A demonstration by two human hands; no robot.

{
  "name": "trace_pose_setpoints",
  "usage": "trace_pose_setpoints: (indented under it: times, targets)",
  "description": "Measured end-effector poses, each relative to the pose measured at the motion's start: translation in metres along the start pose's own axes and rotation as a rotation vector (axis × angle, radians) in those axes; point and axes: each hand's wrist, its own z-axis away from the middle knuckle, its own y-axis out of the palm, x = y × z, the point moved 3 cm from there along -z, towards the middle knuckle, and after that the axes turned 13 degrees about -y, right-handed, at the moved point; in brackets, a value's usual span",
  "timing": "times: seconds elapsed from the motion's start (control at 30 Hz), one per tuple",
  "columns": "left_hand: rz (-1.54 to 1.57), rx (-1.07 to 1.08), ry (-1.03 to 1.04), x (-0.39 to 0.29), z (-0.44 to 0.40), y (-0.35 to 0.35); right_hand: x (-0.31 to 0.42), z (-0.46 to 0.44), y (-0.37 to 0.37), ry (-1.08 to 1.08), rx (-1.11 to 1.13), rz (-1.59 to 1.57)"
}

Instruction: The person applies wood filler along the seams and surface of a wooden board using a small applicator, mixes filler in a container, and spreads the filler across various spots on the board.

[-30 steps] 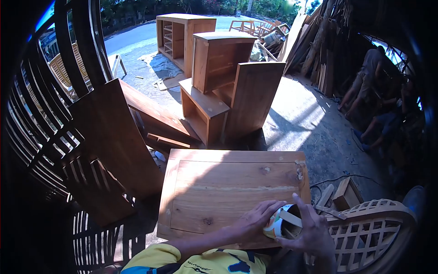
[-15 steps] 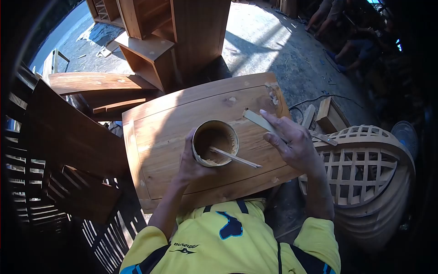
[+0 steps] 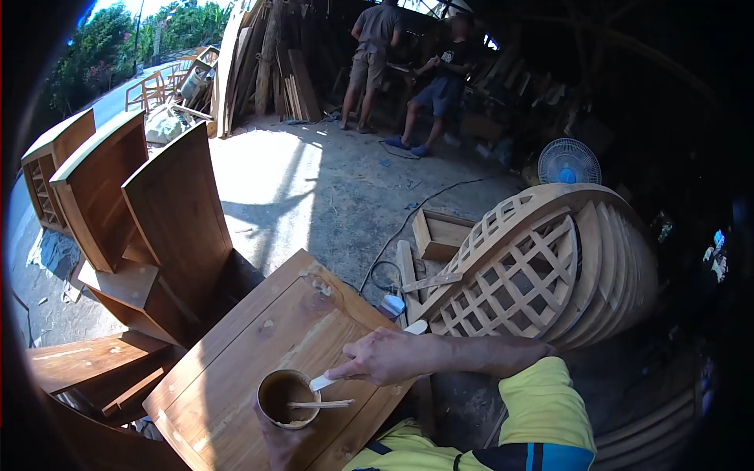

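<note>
A round can (image 3: 265, 387) with brownish paste inside is gripped from its near side by my left hand (image 3: 281, 441), whose fingers are partly hidden by the can. A thin wooden stick (image 3: 334, 404) leans out over the rim. My right hand (image 3: 381, 355) is closed around a flat, pale spatula (image 3: 320, 383). One end of the spatula touches or overlaps the can's right rim; the other sticks out behind the hand. Both hands are over a wooden panel (image 3: 236, 357) with pale filler-like patches and a darker knot area near its far corner.
Wooden cabinet pieces (image 3: 177, 200) stand at left. A curved lattice wooden frame (image 3: 518, 275) is at right, a fan (image 3: 569, 162) behind it. An open wooden box (image 3: 444, 234) and a cord (image 3: 393, 243) lie on the floor. Two people (image 3: 369, 67) stand at the back.
The view has swung up and to the right, bringing the people and fan into sight. My right hand has brought the spatula from above the panel to the can's rim.
</note>
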Motion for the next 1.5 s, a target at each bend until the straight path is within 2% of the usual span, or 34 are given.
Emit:
trace_pose_setpoints:
  times: [0.07, 0.2, 0.27, 0.3, 0.33, 0.4, 0.47, 0.5, 0.53, 0.6, 0.63, 0.7, 0.8, 0.87, 0.9, 0.97, 1.1, 1.3, 1.5]
  targets:
    - [-0.059, -0.03, 0.05, -0.002, 0.001, -0.003, 0.009, 0.001, -0.012, 0.075, 0.209, -0.022]
    - [-0.072, 0.033, 0.065, -0.004, 0.004, -0.009, 0.007, 0.015, -0.022, 0.06, 0.159, -0.034]
    - [-0.047, 0.065, 0.077, -0.012, 0.004, -0.008, -0.009, 0.037, -0.022, 0.161, 0.313, 0.011]
    - [-0.04, 0.074, 0.079, -0.014, 0.004, -0.007, -0.004, 0.041, -0.03, -0.005, 0.028, 0.02]
    - [-0.025, 0.081, 0.084, -0.017, 0.005, -0.006, -0.004, 0.041, -0.03, -0.009, 0.029, 0.034]
    - [-0.017, 0.093, 0.114, -0.023, 0.008, -0.007, 0.005, 0.032, -0.024, 0.023, -0.132, -0.172]
    - [0.009, 0.114, 0.151, -0.037, 0.01, -0.005, -0.002, 0.013, -0.002, -0.004, -0.222, -0.21]
    - [0.023, 0.127, 0.178, -0.044, 0.01, -0.003, -0.009, 0.002, 0.013, 0.098, -0.126, -0.468]
    - [0.081, 0.168, 0.119, -0.062, 0.011, 0.0, -0.015, -0.005, 0.024, 0.2, -0.025, -0.726]
    - [0.259, 0.281, -0.073, -0.089, 0.011, 0.007, -0.026, -0.013, 0.029, 0.212, 0.051, -0.756]
    - [0.258, 0.284, -0.073, -0.081, 0.011, 0.008, -0.028, -0.013, 0.031, 0.231, 0.136, -0.794]
    - [0.046, 0.08, 0.091, -0.056, 0.017, 0.008, -0.036, -0.006, 0.018, 0.227, 0.175, -0.74]
    - [0.043, 0.079, 0.082, -0.038, 0.015, 0.001, -0.047, 0.014, 0.011, 0.244, 0.28, -0.54]
    - [0.062, 0.092, 0.057, -0.029, 0.014, -0.004, -0.049, 0.021, 0.0, 0.225, 0.085, -0.495]
    - [0.072, 0.096, 0.044, -0.026, 0.014, -0.005, -0.045, 0.02, -0.004, 0.223, 0.089, -0.486]
    - [0.081, 0.111, 0.024, -0.019, 0.015, -0.01, -0.026, 0.016, -0.009, 0.138, -0.164, -0.294]
    - [0.126, 0.135, -0.016, -0.008, 0.013, -0.013, -0.019, 0.003, 0.02, 0.143, -0.208, -0.363]
    - [0.063, 0.109, 0.042, -0.026, 0.008, -0.003, -0.015, 0.002, 0.024, 0.204, -0.247, -0.538]
    - [0.051, 0.101, 0.072, -0.035, 0.006, 0.004, -0.028, 0.005, 0.046, 0.205, -0.377, -0.532]
